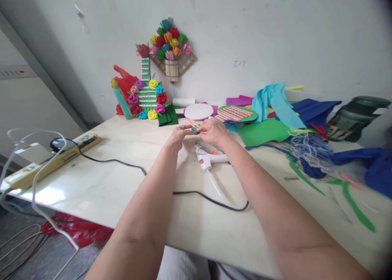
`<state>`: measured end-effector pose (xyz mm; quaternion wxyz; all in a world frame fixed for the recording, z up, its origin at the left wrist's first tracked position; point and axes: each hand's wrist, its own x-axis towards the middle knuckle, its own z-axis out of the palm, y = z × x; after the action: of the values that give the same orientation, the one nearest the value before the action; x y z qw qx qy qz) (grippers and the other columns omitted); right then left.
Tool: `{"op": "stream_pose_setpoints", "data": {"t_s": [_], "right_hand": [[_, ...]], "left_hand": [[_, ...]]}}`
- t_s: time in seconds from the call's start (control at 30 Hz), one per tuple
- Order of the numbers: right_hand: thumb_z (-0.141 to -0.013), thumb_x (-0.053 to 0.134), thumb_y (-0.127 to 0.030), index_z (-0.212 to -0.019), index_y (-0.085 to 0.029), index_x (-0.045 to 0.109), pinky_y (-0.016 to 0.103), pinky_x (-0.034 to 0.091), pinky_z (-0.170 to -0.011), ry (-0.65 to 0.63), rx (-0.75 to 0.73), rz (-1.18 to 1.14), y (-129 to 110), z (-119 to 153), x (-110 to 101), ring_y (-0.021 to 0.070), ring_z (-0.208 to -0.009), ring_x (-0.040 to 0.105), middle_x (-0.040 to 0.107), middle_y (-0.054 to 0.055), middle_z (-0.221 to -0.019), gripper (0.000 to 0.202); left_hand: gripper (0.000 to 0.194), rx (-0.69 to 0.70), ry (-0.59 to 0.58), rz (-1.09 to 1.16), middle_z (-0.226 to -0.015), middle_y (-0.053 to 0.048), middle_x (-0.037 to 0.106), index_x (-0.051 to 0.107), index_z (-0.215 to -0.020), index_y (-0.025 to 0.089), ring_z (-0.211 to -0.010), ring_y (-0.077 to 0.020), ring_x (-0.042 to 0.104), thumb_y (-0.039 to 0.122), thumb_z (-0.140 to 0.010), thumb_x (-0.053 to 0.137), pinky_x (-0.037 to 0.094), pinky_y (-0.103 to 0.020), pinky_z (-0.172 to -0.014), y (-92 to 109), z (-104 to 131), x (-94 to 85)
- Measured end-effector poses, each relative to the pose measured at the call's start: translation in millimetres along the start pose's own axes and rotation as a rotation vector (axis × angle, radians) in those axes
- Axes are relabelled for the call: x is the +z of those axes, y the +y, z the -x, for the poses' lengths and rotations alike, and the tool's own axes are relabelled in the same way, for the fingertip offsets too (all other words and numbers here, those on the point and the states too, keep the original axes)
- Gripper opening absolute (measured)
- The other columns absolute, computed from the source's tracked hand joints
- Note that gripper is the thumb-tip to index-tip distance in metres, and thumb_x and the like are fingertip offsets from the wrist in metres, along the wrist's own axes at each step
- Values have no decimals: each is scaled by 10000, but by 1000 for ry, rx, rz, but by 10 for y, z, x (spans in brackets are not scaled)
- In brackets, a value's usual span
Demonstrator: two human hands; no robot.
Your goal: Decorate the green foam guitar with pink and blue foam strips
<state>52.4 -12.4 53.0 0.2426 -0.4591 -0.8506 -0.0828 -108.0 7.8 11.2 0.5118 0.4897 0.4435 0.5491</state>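
My left hand [179, 136] and my right hand [212, 131] meet over the middle of the table, fingers closed on a small green-and-pink craft piece [195, 127]. Pink strips stick up from its top, and my fingers cover much of the rest. Just below my hands lies a white glue gun [206, 159], with a clear glue stick [217, 185] projecting from its back. Beyond my hands are a white oval piece with a purple rim [198, 111] and a green oval with woven pink strips [235, 113].
A guitar-shaped craft with paper flowers [147, 94] stands at the back beside a green glue bottle [123, 102]. At right lie coloured sheets [263, 132], tangled string [310, 149] and a dark green jar [355, 118]. A power strip [58, 159] sits left; a black cord [211, 199] crosses the table.
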Motion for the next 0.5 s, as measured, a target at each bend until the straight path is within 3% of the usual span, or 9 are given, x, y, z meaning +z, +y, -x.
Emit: {"op": "stream_pose_setpoints", "data": {"t_s": [0.27, 0.5], "right_hand": [[-757, 531, -182, -931, -231, 728, 286, 407, -762, -69, -14, 38, -39, 3, -80, 195, -891, 575, 691, 41, -967, 267], [-776, 517, -171, -948, -223, 722, 306, 391, -801, -96, -24, 71, -58, 1, -122, 210, -918, 567, 687, 55, -983, 272]], "left_hand": [[435, -34, 68, 26, -623, 11, 651, 680, -835, 200, -841, -215, 559, 113, -410, 706, 315, -331, -798, 3, -39, 18], [419, 9, -12, 27, -699, 6, 678, 695, -834, 208, -850, -194, 563, 90, -435, 653, 309, -322, -835, 92, 25, 36]]}}
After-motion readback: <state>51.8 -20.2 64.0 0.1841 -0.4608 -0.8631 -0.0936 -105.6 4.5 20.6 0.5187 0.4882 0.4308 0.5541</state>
